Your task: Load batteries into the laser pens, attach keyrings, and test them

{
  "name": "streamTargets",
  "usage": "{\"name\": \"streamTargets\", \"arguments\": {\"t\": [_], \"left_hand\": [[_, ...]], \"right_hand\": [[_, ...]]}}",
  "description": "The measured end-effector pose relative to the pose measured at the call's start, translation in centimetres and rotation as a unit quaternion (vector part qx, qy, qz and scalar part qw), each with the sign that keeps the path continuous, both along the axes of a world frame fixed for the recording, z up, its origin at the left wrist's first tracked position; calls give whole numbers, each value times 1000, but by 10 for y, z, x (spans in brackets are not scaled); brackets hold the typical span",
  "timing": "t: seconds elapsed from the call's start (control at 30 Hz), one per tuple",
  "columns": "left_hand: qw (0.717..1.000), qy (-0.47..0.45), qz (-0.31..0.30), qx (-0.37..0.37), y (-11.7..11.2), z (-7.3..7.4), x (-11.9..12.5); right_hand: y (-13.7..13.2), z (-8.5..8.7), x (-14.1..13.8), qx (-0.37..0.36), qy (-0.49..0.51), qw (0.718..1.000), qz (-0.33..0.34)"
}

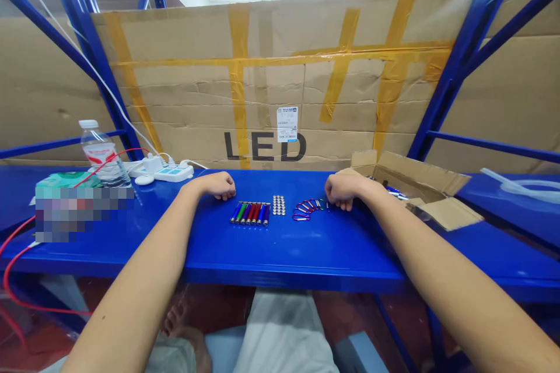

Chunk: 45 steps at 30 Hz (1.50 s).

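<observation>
My left hand (222,185) rests closed in a loose fist on the blue table, just behind and left of a row of small metal tubes, like mini flashlights (251,214), in blue, green, red and purple. Right of them lie silver button cells (279,205) in a neat block. A curved line of coloured carabiners (301,217) runs from there toward my right hand (343,187). That hand is also curled on the tabletop, close to the last carabiners. Nothing shows in either fist.
An open cardboard box (420,180) with some blue items stands at the right. Left are a water bottle (105,157), a green pack (65,179), a power strip (168,172) and red cables. A large cardboard sheet (192,99) and blue posts (455,70) close off the back.
</observation>
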State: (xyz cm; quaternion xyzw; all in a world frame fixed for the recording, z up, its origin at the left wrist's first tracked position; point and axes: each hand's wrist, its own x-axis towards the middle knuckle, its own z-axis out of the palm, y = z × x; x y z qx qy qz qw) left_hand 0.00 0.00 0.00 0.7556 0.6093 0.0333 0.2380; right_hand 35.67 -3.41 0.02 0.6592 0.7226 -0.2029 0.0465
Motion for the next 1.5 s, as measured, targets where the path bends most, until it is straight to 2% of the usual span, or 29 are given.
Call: {"name": "streamTargets", "arguments": {"t": [0.3,0.53,0.63,0.77,0.87,1.1,1.27,1.37,1.5], "left_hand": [[1000,3,-2,2,1,-1,-1],[1000,6,-5,5,1,0,0],[1000,4,-6,15,1,-3,1],[998,6,-2,57,5,-11,2],[997,6,-3,75,10,-16,2],[998,-6,10,69,16,-21,1],[997,-2,7,77,15,-21,1],[997,4,2,78,14,-20,1],[997,7,5,77,13,-20,1]], "right_hand": [[4,-5,1,2,8,1000,-3],[4,1,5,9,23,1000,-11],[9,-6,12,77,65,995,-15],[15,-30,18,247,107,963,-20],[20,-40,23,288,109,951,-18],[36,-37,50,235,199,941,-139],[49,-41,73,223,231,938,-134],[53,-43,87,212,233,942,-113],[53,-42,105,209,221,945,-121]]}}
